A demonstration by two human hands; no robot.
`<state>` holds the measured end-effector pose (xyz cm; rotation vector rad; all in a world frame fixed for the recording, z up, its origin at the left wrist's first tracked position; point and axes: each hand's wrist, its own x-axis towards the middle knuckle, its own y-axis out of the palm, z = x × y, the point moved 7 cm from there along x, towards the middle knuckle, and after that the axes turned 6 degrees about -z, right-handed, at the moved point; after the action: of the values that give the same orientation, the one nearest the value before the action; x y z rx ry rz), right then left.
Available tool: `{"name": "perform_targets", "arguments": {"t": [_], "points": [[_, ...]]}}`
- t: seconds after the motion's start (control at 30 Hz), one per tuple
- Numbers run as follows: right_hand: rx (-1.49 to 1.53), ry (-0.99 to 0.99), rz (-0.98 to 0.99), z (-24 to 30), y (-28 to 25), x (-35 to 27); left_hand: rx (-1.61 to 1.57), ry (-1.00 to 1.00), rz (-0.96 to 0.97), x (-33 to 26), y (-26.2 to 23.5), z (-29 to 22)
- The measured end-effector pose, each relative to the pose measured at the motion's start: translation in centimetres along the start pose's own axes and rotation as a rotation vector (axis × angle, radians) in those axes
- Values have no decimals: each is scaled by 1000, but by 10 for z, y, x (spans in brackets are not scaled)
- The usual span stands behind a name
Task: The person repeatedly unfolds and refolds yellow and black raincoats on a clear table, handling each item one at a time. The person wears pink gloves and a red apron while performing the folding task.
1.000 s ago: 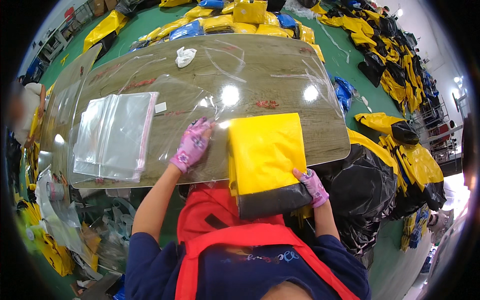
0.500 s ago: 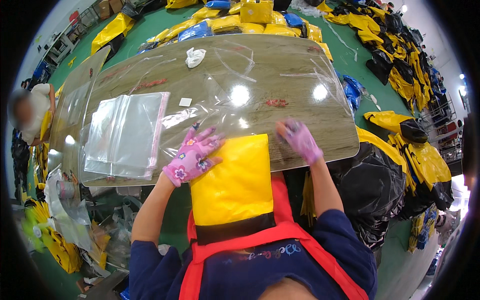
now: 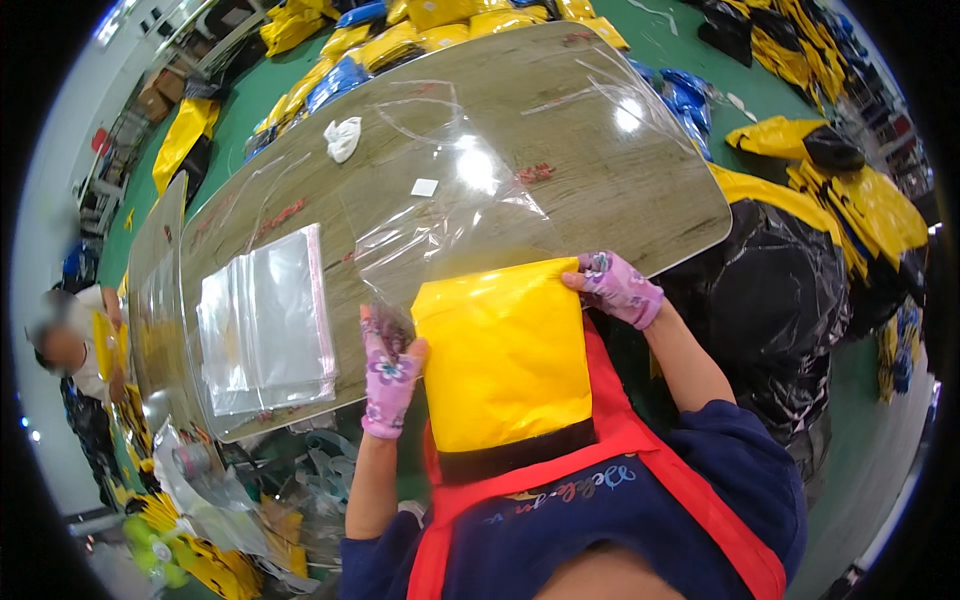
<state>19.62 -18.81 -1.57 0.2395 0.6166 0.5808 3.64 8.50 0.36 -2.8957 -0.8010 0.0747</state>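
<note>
A flat, folded yellow sheet-like item (image 3: 505, 360) with a black band along its near end rests over the table's near edge, against my red apron straps. Gloved in pink floral fabric, my right hand (image 3: 618, 288) grips its far right corner, thumb on top. My left hand (image 3: 388, 375) is at its left side, fingers stretched and thumb apart, the thumb tip at the yellow edge. A clear plastic bag (image 3: 455, 215) lies just beyond the yellow item, and its near edge reaches toward my left fingers. Whether those fingers are under the film is hard to see.
A stack of clear bags (image 3: 268, 320) lies on the left of the wood-patterned table (image 3: 640, 190). A small white square (image 3: 424, 187) and a crumpled white piece (image 3: 342, 139) lie farther back. A black plastic-wrapped bundle (image 3: 755, 300) stands at right. Another person (image 3: 85, 340) is at far left.
My right hand has come to the yellow item's far right corner and taken hold. My left hand has slid off its top to the left side. The view has turned.
</note>
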Motion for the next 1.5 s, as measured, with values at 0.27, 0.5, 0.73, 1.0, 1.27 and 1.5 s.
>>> {"name": "perform_targets", "arguments": {"t": [0.27, 0.5, 0.73, 1.0, 1.27, 1.5], "points": [[-494, -532, -319, 8, 20, 5, -412, -414, 77, 39, 11, 4], [-487, -643, -487, -9, 6, -6, -24, -153, 0, 45, 18, -4], [-774, -338, 8, -29, 16, -27, -59, -261, -27, 12, 1, 24], [-198, -248, -102, 11, 37, -2, -42, -291, 22, -13, 23, 30], [-418, 191, 249, -97, 17, -85, 263, -261, 409, -98, -13, 32], [-659, -59, 261, -10, 18, -52, -280, -532, 70, 0, 36, 29]]}}
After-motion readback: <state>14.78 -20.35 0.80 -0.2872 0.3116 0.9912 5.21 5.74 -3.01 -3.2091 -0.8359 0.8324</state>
